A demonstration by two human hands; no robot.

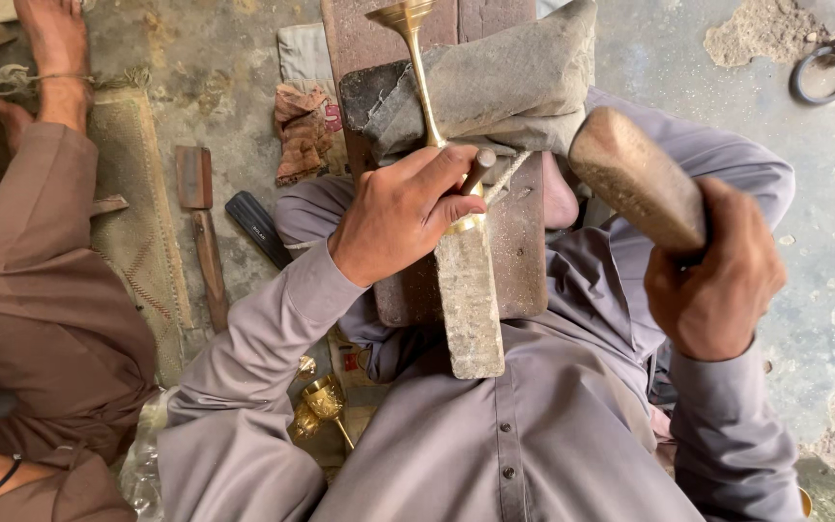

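Right hand (712, 275) grips a mallet (635, 176); left hand (400, 215) pins a brass goblet (417, 68).

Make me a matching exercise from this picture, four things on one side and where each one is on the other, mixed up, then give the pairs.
Things:
1. wooden mallet
2. brass goblet
3. metal ring
4. small brass cups

Places:
A. on the floor, top right
B. beside the person's lap, lower left
C. in the right hand
D. steadied by the left hand on the block

Pairs: 1-C, 2-D, 3-A, 4-B
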